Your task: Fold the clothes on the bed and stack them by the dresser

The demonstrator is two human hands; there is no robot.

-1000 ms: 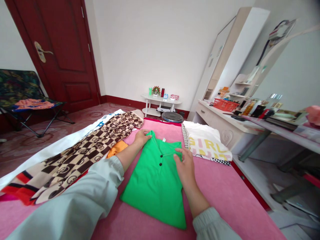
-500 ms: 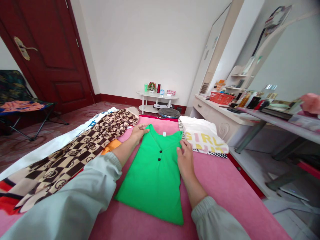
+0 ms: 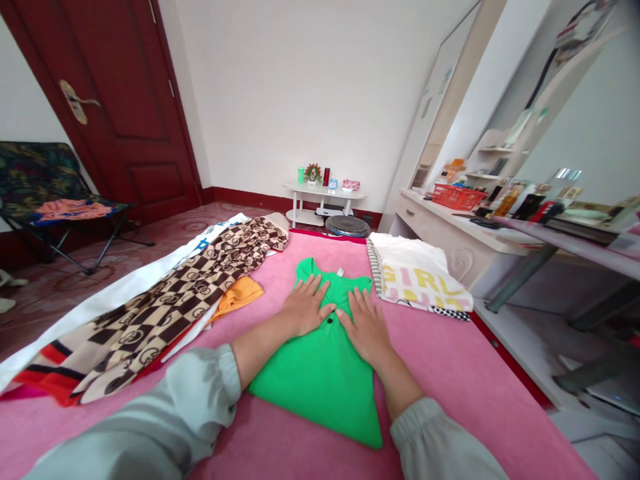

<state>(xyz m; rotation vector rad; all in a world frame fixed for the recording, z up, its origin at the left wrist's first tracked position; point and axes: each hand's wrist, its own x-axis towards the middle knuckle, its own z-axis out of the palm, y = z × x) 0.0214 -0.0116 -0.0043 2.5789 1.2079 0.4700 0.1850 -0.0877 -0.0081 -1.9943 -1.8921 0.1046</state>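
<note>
A green buttoned shirt (image 3: 320,387) lies folded on the pink bedspread (image 3: 450,393), its neckline away from me. My left hand (image 3: 307,307) rests flat on the upper left of the shirt, fingers spread. On the upper right my right hand (image 3: 364,323) also presses flat, fingers apart, with the two thumbs close together near a dark button. Part of the neckline and chest is hidden beneath both hands. Just right of the shirt sits a folded white shirt (image 3: 415,263) with yellow and pink lettering, on top of other folded cloth.
Brown-and-cream checked clothing (image 3: 200,287) lies along the left, beside an orange cloth (image 3: 237,297). A dressing table (image 3: 440,227) with a red basket (image 3: 457,197) stands right. A low white table (image 3: 325,192) is by the far wall; a folding chair (image 3: 60,193) is left.
Both hands have moved from the shirt's shoulder edges inward onto its chest and now lie flat. The view has shifted slightly left.
</note>
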